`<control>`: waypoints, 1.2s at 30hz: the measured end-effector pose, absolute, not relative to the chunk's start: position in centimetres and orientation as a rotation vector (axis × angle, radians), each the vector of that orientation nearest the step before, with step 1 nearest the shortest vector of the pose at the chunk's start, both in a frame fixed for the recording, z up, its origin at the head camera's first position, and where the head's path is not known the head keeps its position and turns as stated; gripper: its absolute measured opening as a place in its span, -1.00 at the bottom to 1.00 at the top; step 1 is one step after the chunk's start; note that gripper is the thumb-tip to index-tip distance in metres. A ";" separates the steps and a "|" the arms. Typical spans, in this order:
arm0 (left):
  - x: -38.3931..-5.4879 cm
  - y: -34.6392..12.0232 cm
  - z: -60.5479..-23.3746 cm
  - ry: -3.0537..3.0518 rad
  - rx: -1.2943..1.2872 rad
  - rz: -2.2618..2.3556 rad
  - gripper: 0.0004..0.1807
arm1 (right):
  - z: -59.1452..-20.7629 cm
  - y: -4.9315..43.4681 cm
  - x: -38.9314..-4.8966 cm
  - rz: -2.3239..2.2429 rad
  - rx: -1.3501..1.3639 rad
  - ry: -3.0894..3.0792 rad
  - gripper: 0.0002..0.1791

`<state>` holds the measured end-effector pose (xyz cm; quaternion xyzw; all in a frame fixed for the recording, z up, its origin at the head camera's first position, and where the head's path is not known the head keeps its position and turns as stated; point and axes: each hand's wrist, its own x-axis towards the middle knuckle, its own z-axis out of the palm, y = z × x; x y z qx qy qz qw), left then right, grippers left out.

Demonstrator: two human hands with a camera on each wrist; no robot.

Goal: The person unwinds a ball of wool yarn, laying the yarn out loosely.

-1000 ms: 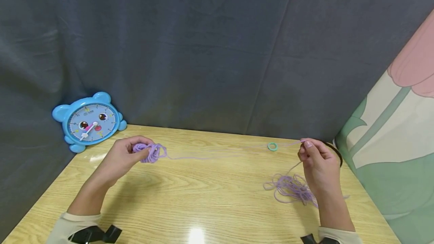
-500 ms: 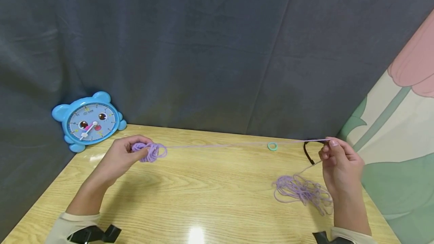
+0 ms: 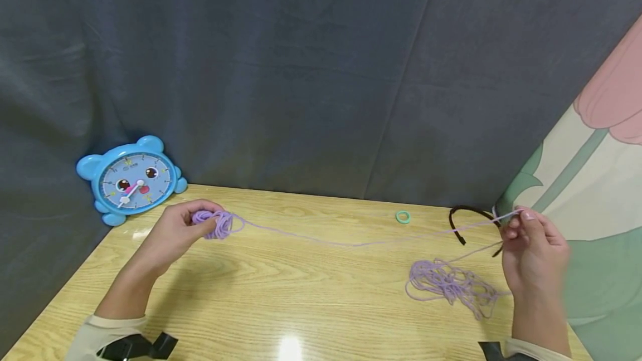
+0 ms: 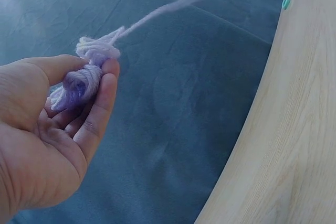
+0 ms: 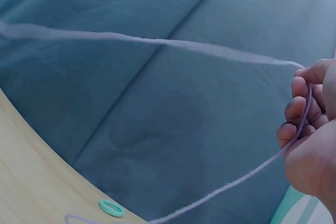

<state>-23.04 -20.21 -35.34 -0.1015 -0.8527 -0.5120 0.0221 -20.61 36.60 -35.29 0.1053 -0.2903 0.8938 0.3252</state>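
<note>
My left hand (image 3: pixel 178 233) pinches a small wound bundle of purple yarn (image 3: pixel 218 224) between thumb and fingers, above the table's left side. In the left wrist view the bundle (image 4: pixel 84 80) looks gathered at its middle. From it a single yarn strand (image 3: pixel 353 245) runs across to my right hand (image 3: pixel 536 255), sagging a little midway. Thumb and forefinger of the right hand pinch that strand; in the right wrist view it passes over the curled fingers (image 5: pixel 296 108) and leaves below the palm. Its lower length leads to a loose tangle of purple yarn (image 3: pixel 446 283) on the table.
A blue bear-shaped clock (image 3: pixel 135 180) leans against the dark curtain (image 3: pixel 301 82) at the back left. Near the table's back edge lie a small green ring (image 3: pixel 403 217) and a black headband-like loop (image 3: pixel 453 222). A flower-patterned cloth (image 3: pixel 592 183) borders the wooden table (image 3: pixel 281 294) on the right.
My right hand has moved right, drawing the strand longer between the hands; it looked taut half a second ago and now sags. The black loop has come into fuller view. The left hand barely moved.
</note>
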 end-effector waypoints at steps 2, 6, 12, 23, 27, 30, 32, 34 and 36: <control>-23.0 -20.3 -35.3 -2.636 -0.317 -1.591 -0.73 | -35.3 37.0 -20.6 2.335 0.260 -0.727 -0.79; -23.0 -20.4 -35.4 -2.632 -0.316 -1.590 -0.73 | -35.2 37.7 -20.6 2.311 0.229 -0.686 -0.80; -23.0 -20.5 -35.4 -2.633 -0.297 -1.584 -0.73 | -35.3 38.9 -20.3 2.295 0.176 -0.674 -0.79; -23.1 -20.9 -35.4 -2.612 -0.305 -1.610 -0.70 | -35.4 41.5 -19.7 2.197 0.007 -0.645 -0.89; -23.1 -21.0 -35.4 -2.590 -0.330 -1.665 -0.70 | -35.6 41.5 -19.8 2.217 0.036 -0.646 -0.88; -23.1 -21.0 -35.5 -2.587 -0.339 -1.675 -0.70 | -35.7 41.4 -19.9 2.242 0.061 -0.670 -0.86; -23.2 -20.9 -35.5 -2.588 -0.343 -1.672 -0.70 | -35.9 41.3 -19.9 2.252 0.073 -0.698 -0.86; -23.2 -20.8 -35.5 -2.585 -0.350 -1.674 -0.71 | -36.0 41.2 -20.0 2.252 0.075 -0.737 -0.86; -23.2 -20.7 -35.6 -2.582 -0.359 -1.677 -0.71 | -36.1 41.2 -19.9 2.254 0.067 -0.774 -0.87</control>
